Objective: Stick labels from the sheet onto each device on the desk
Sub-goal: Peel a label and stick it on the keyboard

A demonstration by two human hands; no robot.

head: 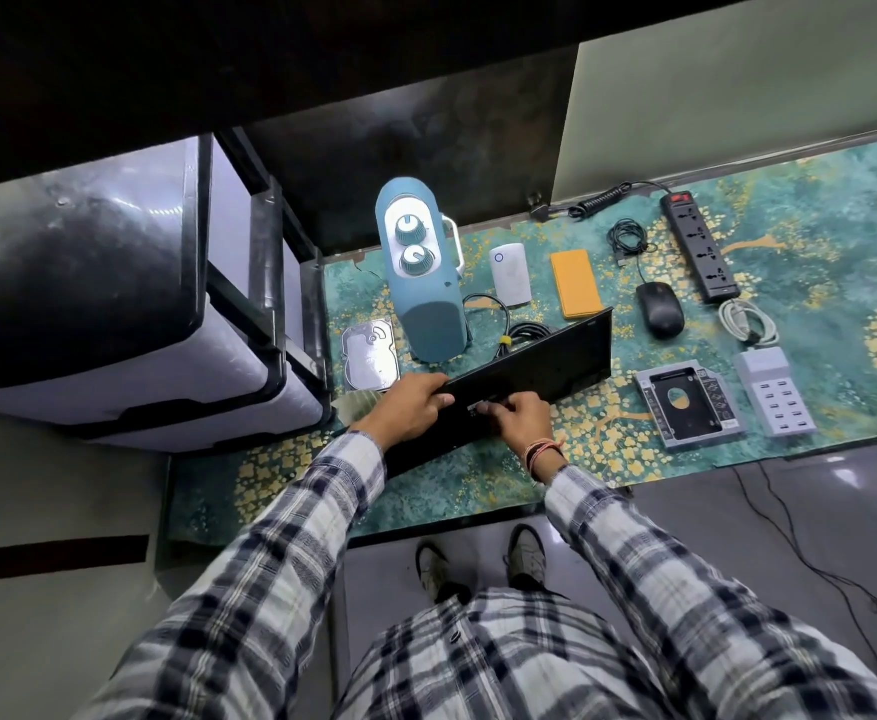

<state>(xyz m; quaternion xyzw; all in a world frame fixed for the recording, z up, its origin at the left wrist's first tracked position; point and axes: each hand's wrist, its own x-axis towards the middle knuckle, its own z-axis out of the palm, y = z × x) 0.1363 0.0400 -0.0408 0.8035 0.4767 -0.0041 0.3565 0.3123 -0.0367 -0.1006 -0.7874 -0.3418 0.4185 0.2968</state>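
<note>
A long black keyboard (540, 358) is tipped up on its edge over the green patterned desk mat (789, 356), underside toward me. My left hand (407, 407) grips its near left end. My right hand (522, 420) presses its fingertips on a small white label (478, 406) on the keyboard's underside. A pale sheet (355, 402) shows under my left hand, mostly hidden. Other devices lie on the mat: a hard drive (368, 358), a blue heater with two knobs (420, 272), a white box (510, 272), an orange power bank (576, 283), a black mouse (659, 309).
A black power strip (698, 246), a coiled white cable (748, 322), a drive caddy (685, 402) and a white USB hub (774, 392) lie at the right. Grey drawer units (114, 304) stand left. A black cable (498, 330) lies behind the keyboard.
</note>
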